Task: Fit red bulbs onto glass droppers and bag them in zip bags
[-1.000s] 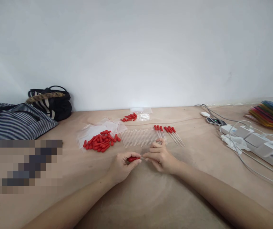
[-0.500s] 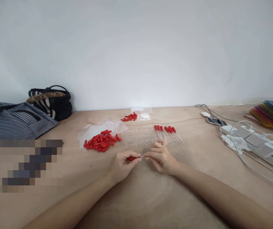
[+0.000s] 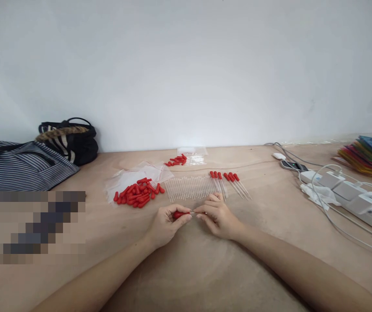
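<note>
- Left hand (image 3: 163, 226): closed, a red bulb (image 3: 179, 215) pinched between thumb and fingers, its narrow end facing the other hand.
- Right hand (image 3: 222, 220): thumb and forefinger closed on a slim clear tube (image 3: 192, 212), short stretch of it showing between the hands. Fingers hide the rest.
- Both held low over the near side of the tabletop (image 3: 186, 277), in front of the row of bare tubes (image 3: 189, 188).
- Step in hand, as I judge it: fitting bulb to tube, end to end. How deep the tube sits, I can't tell from here.
- Loose red bulbs (image 3: 135, 193) heaped left of the row, partly on clear plastic bags (image 3: 157, 171). Six red-topped tubes (image 3: 236, 177) at the row's right end, in two threes.
- Next move seems to call for a straight push, bulb steadied, tube gripped near the join; off-line pressure could bend the bulb's neck or strain the tube.
</note>
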The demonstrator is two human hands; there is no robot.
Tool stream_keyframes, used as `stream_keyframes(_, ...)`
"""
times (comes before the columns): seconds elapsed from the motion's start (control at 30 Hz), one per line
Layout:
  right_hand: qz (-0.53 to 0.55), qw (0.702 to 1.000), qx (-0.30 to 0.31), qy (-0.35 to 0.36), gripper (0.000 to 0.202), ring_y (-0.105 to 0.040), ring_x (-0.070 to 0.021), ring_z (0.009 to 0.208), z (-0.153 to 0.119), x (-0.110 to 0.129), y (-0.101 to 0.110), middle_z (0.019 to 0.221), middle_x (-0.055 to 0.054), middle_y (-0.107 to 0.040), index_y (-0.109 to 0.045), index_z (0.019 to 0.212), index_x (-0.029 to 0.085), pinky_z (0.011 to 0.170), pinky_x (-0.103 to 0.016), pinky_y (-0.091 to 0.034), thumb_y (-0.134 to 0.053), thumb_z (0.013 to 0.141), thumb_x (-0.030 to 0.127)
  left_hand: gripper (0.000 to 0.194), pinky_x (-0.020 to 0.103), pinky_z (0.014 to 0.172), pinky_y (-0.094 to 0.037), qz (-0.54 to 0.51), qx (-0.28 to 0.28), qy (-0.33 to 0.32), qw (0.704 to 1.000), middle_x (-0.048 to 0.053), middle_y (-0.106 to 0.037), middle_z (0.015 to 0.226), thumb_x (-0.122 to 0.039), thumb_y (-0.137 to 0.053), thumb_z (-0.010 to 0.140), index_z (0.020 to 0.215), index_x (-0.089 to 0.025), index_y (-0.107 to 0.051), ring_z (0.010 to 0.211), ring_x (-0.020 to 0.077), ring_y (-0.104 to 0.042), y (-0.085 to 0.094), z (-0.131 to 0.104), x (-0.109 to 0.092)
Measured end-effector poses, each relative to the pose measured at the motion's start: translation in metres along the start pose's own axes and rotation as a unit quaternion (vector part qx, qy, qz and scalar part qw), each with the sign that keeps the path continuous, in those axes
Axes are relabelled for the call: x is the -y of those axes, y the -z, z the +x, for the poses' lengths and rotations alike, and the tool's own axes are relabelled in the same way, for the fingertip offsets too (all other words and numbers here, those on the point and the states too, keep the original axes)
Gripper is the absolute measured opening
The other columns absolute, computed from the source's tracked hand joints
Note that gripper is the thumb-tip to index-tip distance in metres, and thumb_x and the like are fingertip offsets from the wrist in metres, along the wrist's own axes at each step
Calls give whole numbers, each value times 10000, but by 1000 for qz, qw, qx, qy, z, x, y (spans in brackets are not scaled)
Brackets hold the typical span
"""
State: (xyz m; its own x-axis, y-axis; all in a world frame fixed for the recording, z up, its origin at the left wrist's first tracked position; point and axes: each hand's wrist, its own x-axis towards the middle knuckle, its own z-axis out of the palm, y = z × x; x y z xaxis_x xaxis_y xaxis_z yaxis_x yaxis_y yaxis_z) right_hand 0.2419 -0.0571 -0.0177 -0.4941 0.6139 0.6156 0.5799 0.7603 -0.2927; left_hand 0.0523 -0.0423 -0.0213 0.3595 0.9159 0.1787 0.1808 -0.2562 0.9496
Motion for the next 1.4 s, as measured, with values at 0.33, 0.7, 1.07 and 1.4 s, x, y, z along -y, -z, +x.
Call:
stream_keyframes(0.33,-133,960,-117,-216,231,-519,-174,753,1,-31,22,734,-32,-655,-656,749,219,720,-335,-213,-460,829,312,277,394,889,-399,321,-113,-201,919,65,-610,1003,-321,-618,716,974,-221,-607,982,238,-527,41,6,-11)
stream_keyframes(0.7,-265,848,1,-459,276,-559,-234,792,-2,-86,27,747,-84,-644,-607,896,172,751,-373,-213,-372,823,297,121,399,828,-398,414,-163,-243,862,82,-602,913,-265,-555,751,782,-202,-654,888,240,-546,64,15,-3)
stream_keyframes(1.07,-239,857,18,-457,243,-546,-246,847,4,-69,31,779,-72,-645,-644,741,200,789,-413,-220,-425,773,301,116,391,822,-398,474,-207,-199,832,55,-609,910,-290,-567,743,735,-223,-661,901,245,-539,81,22,8)
stream_keyframes(1.4,-219,822,114,-513,250,-524,-265,910,20,-58,35,756,-78,-640,-657,668,202,817,-410,-244,-421,739,250,142,392,819,-373,537,-214,-47,814,47,-607,963,-314,-594,724,787,-233,-692,930,255,-511,83,22,1)
